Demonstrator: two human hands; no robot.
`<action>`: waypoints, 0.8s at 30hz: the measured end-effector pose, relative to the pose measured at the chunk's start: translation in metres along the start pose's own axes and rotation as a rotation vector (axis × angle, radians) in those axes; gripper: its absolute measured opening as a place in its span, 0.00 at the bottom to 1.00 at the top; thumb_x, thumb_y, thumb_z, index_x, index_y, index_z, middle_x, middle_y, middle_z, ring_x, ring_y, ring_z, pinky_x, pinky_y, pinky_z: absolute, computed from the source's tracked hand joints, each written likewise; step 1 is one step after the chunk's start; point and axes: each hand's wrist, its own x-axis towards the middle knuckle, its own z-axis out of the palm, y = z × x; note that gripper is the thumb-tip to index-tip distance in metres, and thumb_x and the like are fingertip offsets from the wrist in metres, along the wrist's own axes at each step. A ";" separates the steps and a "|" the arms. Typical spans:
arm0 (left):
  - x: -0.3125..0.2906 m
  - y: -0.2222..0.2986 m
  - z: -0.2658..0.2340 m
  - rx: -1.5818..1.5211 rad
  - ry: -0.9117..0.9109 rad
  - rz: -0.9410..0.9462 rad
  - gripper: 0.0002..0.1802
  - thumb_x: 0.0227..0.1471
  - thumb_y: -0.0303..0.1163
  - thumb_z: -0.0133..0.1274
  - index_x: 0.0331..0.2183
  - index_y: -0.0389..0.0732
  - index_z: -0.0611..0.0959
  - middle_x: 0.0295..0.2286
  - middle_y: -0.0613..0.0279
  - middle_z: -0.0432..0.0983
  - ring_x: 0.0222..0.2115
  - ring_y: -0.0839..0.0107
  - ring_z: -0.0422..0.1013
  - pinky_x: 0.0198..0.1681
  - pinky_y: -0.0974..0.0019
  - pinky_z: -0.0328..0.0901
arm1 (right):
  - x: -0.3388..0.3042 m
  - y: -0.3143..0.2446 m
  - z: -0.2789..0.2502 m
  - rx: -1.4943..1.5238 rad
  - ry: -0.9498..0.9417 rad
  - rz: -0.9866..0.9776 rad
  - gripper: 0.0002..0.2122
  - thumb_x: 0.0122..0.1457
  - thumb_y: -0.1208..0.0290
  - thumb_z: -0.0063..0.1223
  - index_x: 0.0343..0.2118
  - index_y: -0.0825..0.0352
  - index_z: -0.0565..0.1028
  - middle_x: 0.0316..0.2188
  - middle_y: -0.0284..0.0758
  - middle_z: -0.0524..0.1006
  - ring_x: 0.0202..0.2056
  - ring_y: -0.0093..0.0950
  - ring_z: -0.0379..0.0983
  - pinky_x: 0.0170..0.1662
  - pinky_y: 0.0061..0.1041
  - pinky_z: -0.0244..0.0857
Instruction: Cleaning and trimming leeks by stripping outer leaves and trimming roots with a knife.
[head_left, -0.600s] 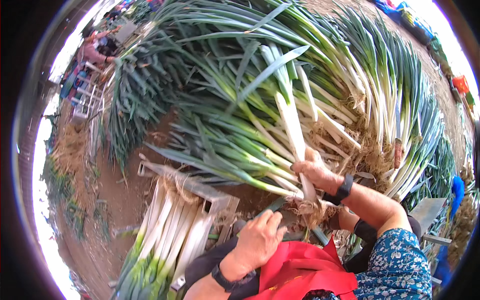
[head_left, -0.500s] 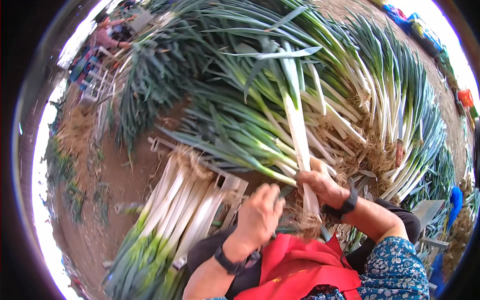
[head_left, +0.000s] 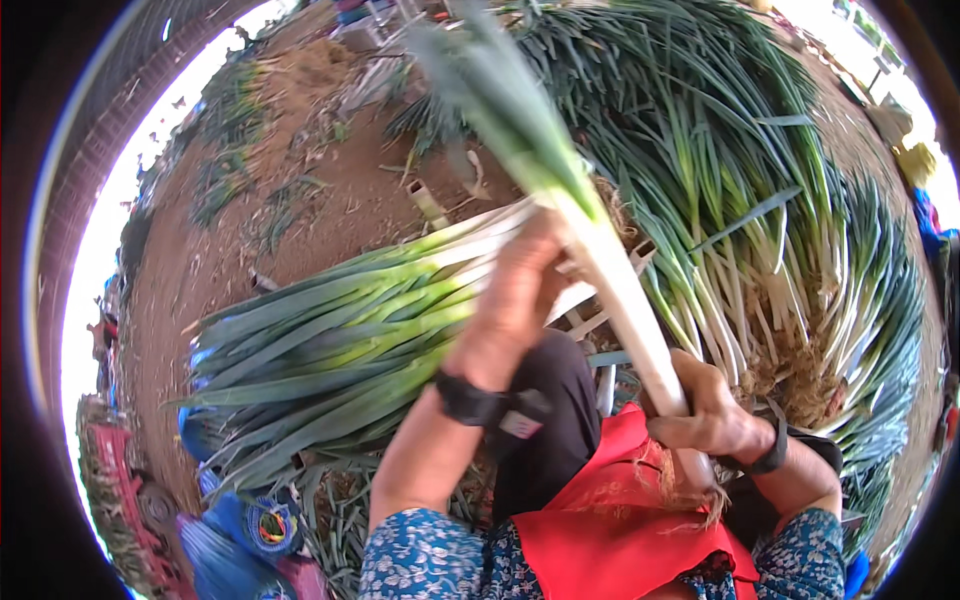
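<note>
A thick leek [head_left: 628,300] slants across the middle, its white shaft toward me and its blurred green leaves pointing away. My right hand [head_left: 700,408] is closed round the shaft just above the roots, which hang over my red apron [head_left: 590,520]. Farther up, where white turns green, my left hand [head_left: 515,290] is closed on the same leek, its fingers partly hidden behind the shaft. Below and left of that hand lies a bundle of trimmed-looking leeks [head_left: 370,325], white ends toward the middle and leaves to the left, resting on a low metal frame [head_left: 585,322].
A big heap of leeks [head_left: 700,150] with earthy roots [head_left: 800,375] curves along the far and right side. Bare soil [head_left: 340,200] lies at far left. Blue net bags [head_left: 235,540] and a red cart [head_left: 125,480] stand at lower left.
The view has swung left. My right hand has brought the leek nearer and tilted it leftward. My left hand, apart from it before, is now on its upper shaft.
</note>
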 end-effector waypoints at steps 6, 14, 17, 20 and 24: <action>-0.088 0.088 -0.103 -0.134 0.289 0.338 0.32 0.52 0.39 0.59 0.54 0.35 0.68 0.50 0.50 0.68 0.53 0.56 0.64 0.60 0.48 0.56 | 0.139 0.022 0.002 -0.824 -0.107 -0.622 0.23 0.46 0.82 0.50 0.48 0.75 0.62 0.33 0.46 0.72 0.32 0.44 0.72 0.32 0.36 0.66; -0.121 0.006 -0.185 -0.236 0.649 0.066 0.16 0.56 0.30 0.54 0.46 0.35 0.75 0.44 0.48 0.75 0.45 0.57 0.73 0.48 0.56 0.70 | 0.286 0.113 0.020 -1.249 0.119 -0.563 0.19 0.52 0.78 0.45 0.48 0.76 0.66 0.46 0.52 0.70 0.48 0.46 0.66 0.53 0.42 0.59; -0.122 0.018 -0.146 0.199 0.468 -0.143 0.13 0.55 0.28 0.56 0.43 0.34 0.78 0.42 0.48 0.76 0.44 0.57 0.74 0.47 0.59 0.70 | 0.284 0.137 0.011 -1.486 0.247 -0.571 0.21 0.53 0.78 0.44 0.52 0.77 0.65 0.51 0.54 0.68 0.53 0.49 0.64 0.57 0.43 0.56; -0.120 0.034 -0.096 0.922 0.302 -0.159 0.13 0.54 0.28 0.57 0.42 0.35 0.80 0.42 0.49 0.77 0.46 0.59 0.73 0.49 0.63 0.68 | 0.267 0.113 0.005 -1.045 0.365 -0.699 0.18 0.49 0.79 0.48 0.45 0.75 0.69 0.42 0.49 0.73 0.47 0.46 0.70 0.53 0.42 0.61; -0.091 0.064 -0.093 1.494 0.130 0.289 0.17 0.54 0.33 0.57 0.44 0.37 0.79 0.46 0.51 0.75 0.50 0.59 0.70 0.54 0.61 0.64 | 0.232 0.065 0.007 -1.134 0.435 -0.848 0.11 0.43 0.78 0.51 0.33 0.69 0.71 0.29 0.39 0.72 0.33 0.39 0.69 0.42 0.38 0.63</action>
